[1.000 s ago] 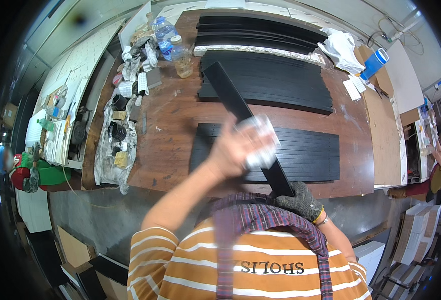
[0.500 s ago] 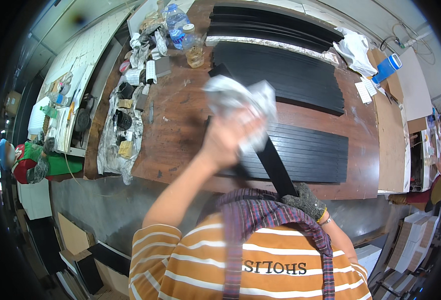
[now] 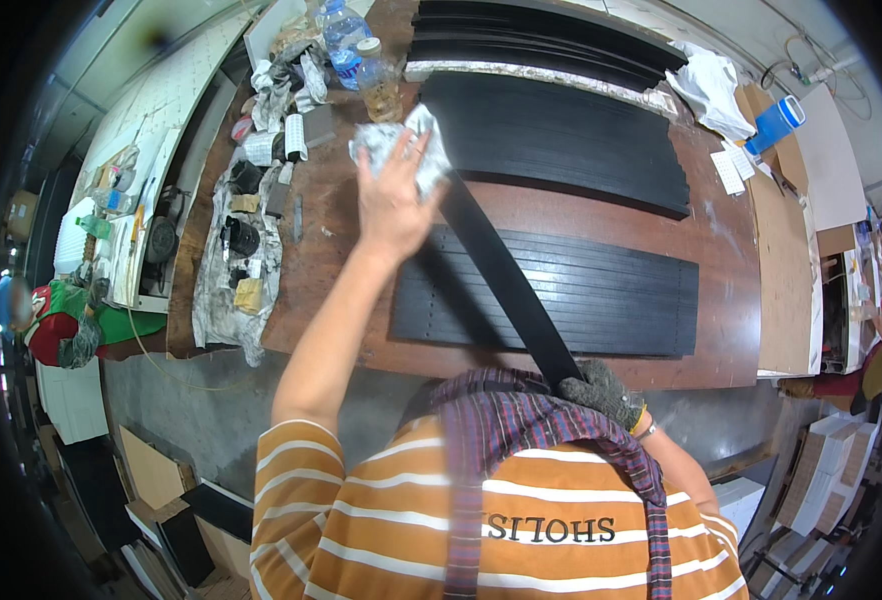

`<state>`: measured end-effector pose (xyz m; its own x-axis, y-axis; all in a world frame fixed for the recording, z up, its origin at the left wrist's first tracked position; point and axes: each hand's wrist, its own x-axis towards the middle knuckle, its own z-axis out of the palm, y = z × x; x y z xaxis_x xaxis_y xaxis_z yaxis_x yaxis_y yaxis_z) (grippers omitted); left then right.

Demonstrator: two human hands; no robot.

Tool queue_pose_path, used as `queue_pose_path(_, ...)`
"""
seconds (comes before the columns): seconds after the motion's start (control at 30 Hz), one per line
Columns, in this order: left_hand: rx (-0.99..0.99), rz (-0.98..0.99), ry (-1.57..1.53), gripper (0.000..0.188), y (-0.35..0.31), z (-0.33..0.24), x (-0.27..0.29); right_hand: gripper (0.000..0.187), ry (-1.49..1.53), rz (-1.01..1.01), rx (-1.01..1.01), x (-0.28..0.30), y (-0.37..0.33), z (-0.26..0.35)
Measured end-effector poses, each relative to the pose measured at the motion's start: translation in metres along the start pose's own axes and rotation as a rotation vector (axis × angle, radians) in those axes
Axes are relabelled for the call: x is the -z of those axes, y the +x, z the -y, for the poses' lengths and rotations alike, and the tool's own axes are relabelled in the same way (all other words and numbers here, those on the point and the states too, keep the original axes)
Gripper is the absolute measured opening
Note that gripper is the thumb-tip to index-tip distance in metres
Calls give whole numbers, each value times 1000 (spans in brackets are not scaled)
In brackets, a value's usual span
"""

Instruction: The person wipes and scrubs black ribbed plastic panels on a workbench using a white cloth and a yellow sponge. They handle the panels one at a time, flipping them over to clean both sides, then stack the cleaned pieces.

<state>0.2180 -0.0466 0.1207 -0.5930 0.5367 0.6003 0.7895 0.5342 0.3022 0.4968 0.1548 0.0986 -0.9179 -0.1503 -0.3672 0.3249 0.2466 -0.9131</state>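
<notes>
Bare, my left hand (image 3: pixel 398 205) presses a crumpled white-and-grey rag (image 3: pixel 401 150) over the far end of a long black slat (image 3: pixel 506 275). The rag hides that end. My right hand (image 3: pixel 606 393), in a dark grey knit glove, grips the near end of the slat close to my body. The slat slants up and away to the left, above a row of black slats (image 3: pixel 601 290) lying side by side on the brown table (image 3: pixel 341 280). Farther back lies a larger group of black slats (image 3: pixel 551 140).
Black channel-like strips (image 3: pixel 541 45) lie at the far edge. Bottles, including a clear jar (image 3: pixel 378 85), stand at the back left. Stained cloth with small pots (image 3: pixel 241 237) covers the left edge. A white cloth (image 3: pixel 709 90) and a blue jug (image 3: pixel 776 125) are at the right.
My left hand and the rag have moved up and left along the slat to its far end. The right hand keeps its grip, and the slat has shifted slightly.
</notes>
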Motion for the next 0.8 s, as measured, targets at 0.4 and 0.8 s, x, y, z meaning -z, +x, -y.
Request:
queue_pose_path(0.4, -16, 28, -42, 51, 13, 17, -16, 39, 1, -15, 14, 7, 3, -9)
queue_pose_path(0.8, 275, 603, -1292, 21, -41, -62, -28, 38, 1084, -236, 319, 118, 49, 3)
